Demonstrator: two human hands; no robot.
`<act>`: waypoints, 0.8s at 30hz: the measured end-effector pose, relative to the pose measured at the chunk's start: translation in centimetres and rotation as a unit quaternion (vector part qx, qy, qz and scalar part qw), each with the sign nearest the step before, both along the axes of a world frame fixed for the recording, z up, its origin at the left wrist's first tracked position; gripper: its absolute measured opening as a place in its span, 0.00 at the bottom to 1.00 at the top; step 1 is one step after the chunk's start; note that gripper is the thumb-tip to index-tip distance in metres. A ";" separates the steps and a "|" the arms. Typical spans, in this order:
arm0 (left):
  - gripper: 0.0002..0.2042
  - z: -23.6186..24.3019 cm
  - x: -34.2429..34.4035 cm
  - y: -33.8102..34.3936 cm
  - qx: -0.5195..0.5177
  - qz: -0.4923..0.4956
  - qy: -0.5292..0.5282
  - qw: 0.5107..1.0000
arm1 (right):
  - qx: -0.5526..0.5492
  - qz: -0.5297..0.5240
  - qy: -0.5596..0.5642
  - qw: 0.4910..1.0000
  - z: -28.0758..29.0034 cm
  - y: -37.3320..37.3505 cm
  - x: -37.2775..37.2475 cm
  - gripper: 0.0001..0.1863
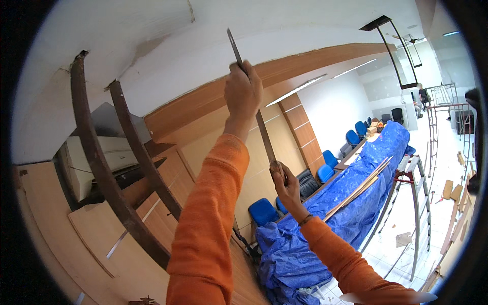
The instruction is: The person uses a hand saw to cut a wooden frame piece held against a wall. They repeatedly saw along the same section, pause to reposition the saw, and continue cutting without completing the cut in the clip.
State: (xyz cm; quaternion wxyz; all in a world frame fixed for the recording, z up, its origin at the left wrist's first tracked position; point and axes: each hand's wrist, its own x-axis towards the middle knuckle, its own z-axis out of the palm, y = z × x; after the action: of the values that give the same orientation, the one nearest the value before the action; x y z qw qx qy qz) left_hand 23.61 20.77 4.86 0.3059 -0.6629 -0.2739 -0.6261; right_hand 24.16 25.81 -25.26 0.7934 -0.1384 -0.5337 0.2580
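In front of the brown wood-faced beam, a long, thin, dark bar is held aloft, wrapped tightly by the bare left hand, pinched lower by the right hand, seemingly not yet fixed, while two thick brown bars are already hung left of the beam.

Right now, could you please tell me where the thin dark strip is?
In the head view, the thin dark strip slants through the upper middle, held by the left hand above and the right hand below, right of the two brown bars.
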 end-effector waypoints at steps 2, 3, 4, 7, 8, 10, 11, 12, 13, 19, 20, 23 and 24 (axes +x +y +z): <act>0.20 1.8 0.8 -3.2 0.053 0.013 0.012 0.998 | 0.014 -0.013 0.010 1.000 2.6 -0.9 -0.2 0.24; 0.21 2.7 1.0 -4.5 0.044 0.027 0.007 0.999 | 0.029 -0.010 0.016 0.999 3.9 -1.2 -0.4 0.23; 0.22 3.7 1.1 -5.8 0.045 0.038 0.005 0.998 | 0.043 -0.004 0.014 0.999 5.2 -1.4 -0.6 0.23; 0.21 6.3 0.9 -8.4 0.076 0.048 0.010 0.996 | 0.082 -0.004 0.024 0.996 8.3 -1.7 -1.0 0.24; 0.20 6.9 0.6 -9.0 0.078 0.047 0.014 0.996 | 0.084 -0.003 0.023 0.996 9.0 -1.7 -1.1 0.24; 0.21 7.7 0.0 -9.5 0.086 0.053 0.014 0.995 | 0.086 0.000 0.022 0.996 10.0 -1.8 -1.4 0.25; 0.21 8.0 -0.3 -9.6 0.082 0.053 0.019 0.995 | 0.087 0.000 0.021 0.996 10.3 -1.8 -1.5 0.25; 0.21 8.2 -0.5 -9.5 0.077 0.054 0.023 0.995 | 0.097 0.005 0.019 0.995 10.4 -1.7 -1.6 0.25; 0.21 8.1 -0.7 -9.3 0.074 0.053 0.028 0.995 | 0.079 0.003 0.015 0.997 10.4 -1.7 -1.8 0.26; 0.21 7.6 -1.6 -8.4 0.041 0.084 -0.002 0.996 | 0.075 0.008 0.014 0.997 9.9 -1.1 -2.9 0.26; 0.21 7.7 -1.7 -8.3 0.052 0.083 0.005 0.995 | 0.071 0.011 0.009 0.997 9.9 -1.0 -3.0 0.26; 0.21 8.0 -2.0 -8.1 0.060 0.083 0.016 0.995 | 0.089 0.020 0.019 0.996 10.2 -0.7 -3.4 0.25; 0.21 8.1 -2.0 -8.0 0.059 0.082 0.019 0.995 | 0.093 0.022 0.022 0.995 10.4 -0.6 -3.5 0.25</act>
State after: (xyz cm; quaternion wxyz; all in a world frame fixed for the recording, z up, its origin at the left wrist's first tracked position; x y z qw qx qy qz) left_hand 21.56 12.74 12.95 0.3999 -0.6304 -0.2844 -0.6015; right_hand 20.69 25.16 -14.90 0.8085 -0.0469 -0.5408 0.2274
